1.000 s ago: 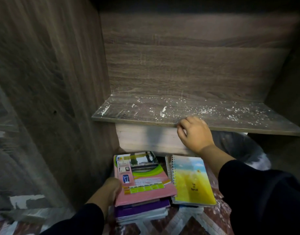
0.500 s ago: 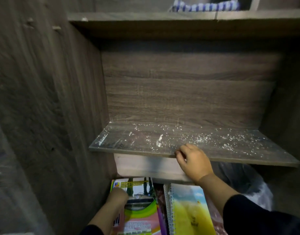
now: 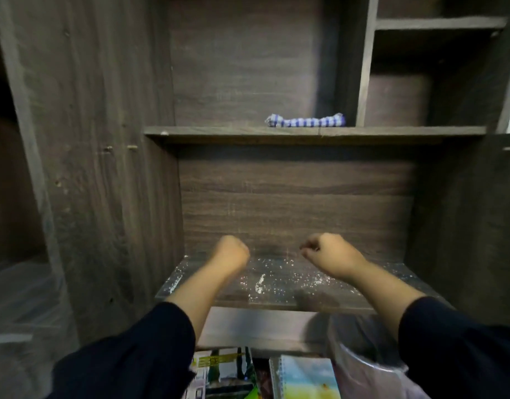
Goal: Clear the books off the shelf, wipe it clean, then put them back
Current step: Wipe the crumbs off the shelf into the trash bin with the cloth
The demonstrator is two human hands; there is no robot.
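Observation:
The dark wooden shelf (image 3: 279,295) is bare of books and dusted with white specks. My left hand (image 3: 229,253) and my right hand (image 3: 327,254) hover above it, both curled into loose fists with nothing in them. A blue-and-white checked cloth (image 3: 305,121) lies rolled on the shelf above, well beyond both hands. The books (image 3: 222,375) sit stacked on the floor below the shelf, next to a spiral notebook (image 3: 305,381) with a yellow and blue cover.
A bin lined with a plastic bag (image 3: 363,370) stands under the shelf at the right. Dark wooden side panels (image 3: 109,182) close the compartment left and right. Smaller compartments (image 3: 420,76) sit at the upper right. Plastic sheeting (image 3: 23,312) covers the far left.
My view has tilted up, revealing the upper shelf with the cloth. My left hand rose from the books on the floor, and my right hand left the shelf's front edge; both are raised now.

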